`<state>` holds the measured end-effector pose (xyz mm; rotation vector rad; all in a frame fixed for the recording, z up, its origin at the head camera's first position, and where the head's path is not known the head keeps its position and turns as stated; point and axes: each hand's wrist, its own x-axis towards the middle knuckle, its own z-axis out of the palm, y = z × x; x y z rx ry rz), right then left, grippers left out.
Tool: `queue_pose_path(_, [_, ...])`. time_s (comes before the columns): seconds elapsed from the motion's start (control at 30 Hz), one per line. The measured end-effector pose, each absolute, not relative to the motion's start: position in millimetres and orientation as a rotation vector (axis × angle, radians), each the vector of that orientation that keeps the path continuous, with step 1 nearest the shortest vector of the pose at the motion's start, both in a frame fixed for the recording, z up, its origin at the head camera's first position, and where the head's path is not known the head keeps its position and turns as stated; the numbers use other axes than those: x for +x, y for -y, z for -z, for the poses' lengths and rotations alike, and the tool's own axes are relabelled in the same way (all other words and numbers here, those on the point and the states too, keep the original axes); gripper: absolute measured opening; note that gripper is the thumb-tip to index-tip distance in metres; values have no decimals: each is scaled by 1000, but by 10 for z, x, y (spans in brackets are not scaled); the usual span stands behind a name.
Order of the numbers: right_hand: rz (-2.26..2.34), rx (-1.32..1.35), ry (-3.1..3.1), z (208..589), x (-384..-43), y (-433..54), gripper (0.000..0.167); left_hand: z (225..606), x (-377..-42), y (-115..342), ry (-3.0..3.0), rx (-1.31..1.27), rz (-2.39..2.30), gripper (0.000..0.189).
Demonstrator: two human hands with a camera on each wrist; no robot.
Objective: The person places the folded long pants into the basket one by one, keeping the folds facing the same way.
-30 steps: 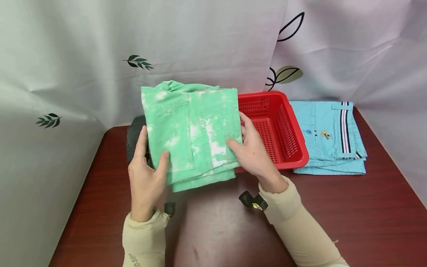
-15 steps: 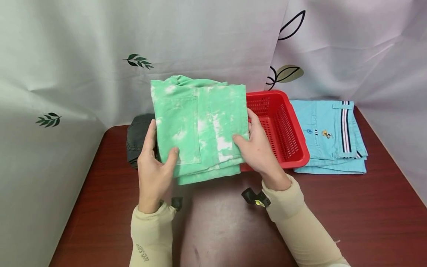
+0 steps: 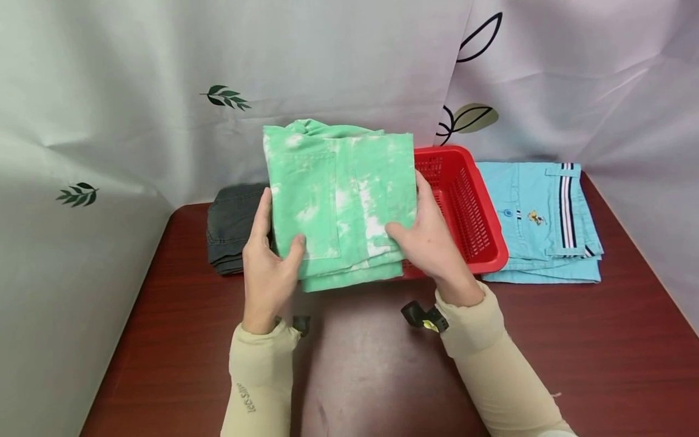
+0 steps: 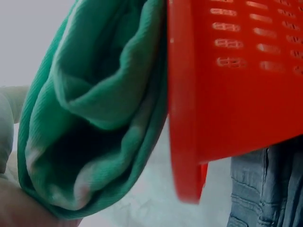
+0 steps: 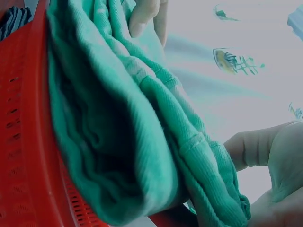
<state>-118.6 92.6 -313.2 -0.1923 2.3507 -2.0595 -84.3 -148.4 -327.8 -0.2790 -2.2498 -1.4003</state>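
A folded green-and-white tie-dye garment (image 3: 349, 200), with a stitched pocket on its face, is held up between both hands. My left hand (image 3: 270, 267) grips its lower left edge, thumb on the front and fingers behind. At the right edge my right hand (image 3: 434, 243) pinches it, thumb on the front. Behind the garment stands a red plastic basket (image 3: 480, 212), its left part hidden. In the left wrist view the rolled folds of the garment (image 4: 94, 113) come right beside the basket's rim (image 4: 184, 118). The right wrist view shows thick folded layers (image 5: 128, 123) next to the basket.
Dark grey folded jeans (image 3: 232, 224) lie on the reddish-brown table (image 3: 360, 364) left of the basket, partly covered by the garment. Folded light blue shorts (image 3: 540, 224) with a striped waistband lie to its right. A pale leaf-print curtain (image 3: 338, 60) hangs behind.
Both hands have carried the green garment to the right and slightly up, further in front of the basket. More of the dark jeans shows at the left. The grip looks the same.
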Motion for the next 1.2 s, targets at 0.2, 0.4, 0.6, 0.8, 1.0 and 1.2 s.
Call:
queue_pose_path(0.2, [1998, -145, -2410, 3126, -1202, -964, 91, 3329, -890, 1432, 2250, -297, 1423, 78])
queue_pose_path(0.4, [1978, -133, -2454, 3124, -1214, -979, 90, 3368, -930, 1374, 2250, -291, 1436, 77])
queue_pose_path(0.6, [1943, -104, -2500, 3130, -1223, -986, 95, 3410, -982, 1348, 2250, -286, 1437, 77])
queue_pose_path(0.8, [1880, -60, -2540, 3126, -1220, -991, 95, 3424, -1002, 1322, 2243, -276, 1472, 77])
queue_pose_path(1.0, [1825, -50, -2599, 3137, -1217, -987, 96, 3473, -1032, 1308, 2257, -261, 1472, 75])
queue_pose_path(1.2, [1776, -69, -2655, 3166, -1222, -980, 99, 3510, -1059, 1288, 2294, -227, 1438, 73])
